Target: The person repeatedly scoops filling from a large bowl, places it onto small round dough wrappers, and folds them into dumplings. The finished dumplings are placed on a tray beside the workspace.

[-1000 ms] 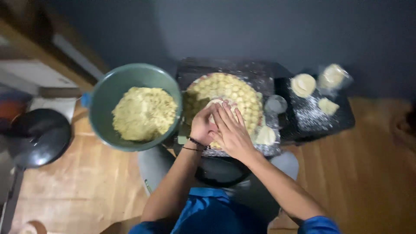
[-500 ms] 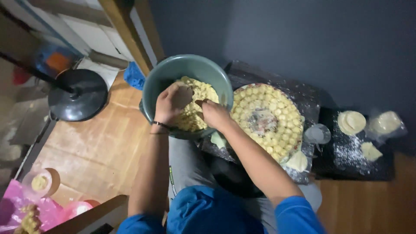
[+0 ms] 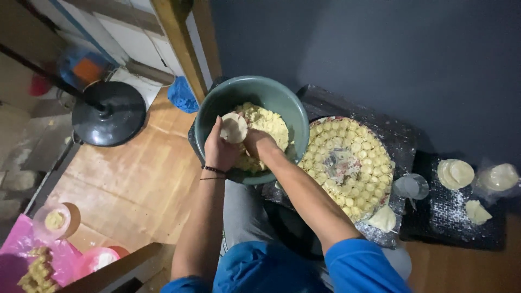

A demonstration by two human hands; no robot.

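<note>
Wooden floor (image 3: 125, 190) takes up the left and near side of the scene, dusted pale in patches, with a dark grey wall (image 3: 380, 54) filling the far right. On the floor at the far left stands a round black base on a pole (image 3: 108, 113), and at the near left corner lies a pink plastic bag (image 3: 21, 255) with small tubs beside it. A dark tray (image 3: 325, 100) sits in front of the person and carries a round plate of small folded dumplings (image 3: 353, 163), packed in rings around a bare middle. Left of the plate, touching the tray, is a teal bowl (image 3: 282, 108) holding crumbly yellow filling (image 3: 267, 120). To the right lies a black floured mat (image 3: 450, 211) with flat round dough wrappers (image 3: 456, 172) and a small clear cup (image 3: 411, 186) at its left edge. Both hands are over the bowl. The left hand (image 3: 220, 149) is cupped, its fingers curled up around a round dough wrapper (image 3: 234, 128) held just above the filling. The right hand (image 3: 260, 144) is bunched with fingertips down at the filling, just beside the wrapper; what it pinches I cannot tell
</note>
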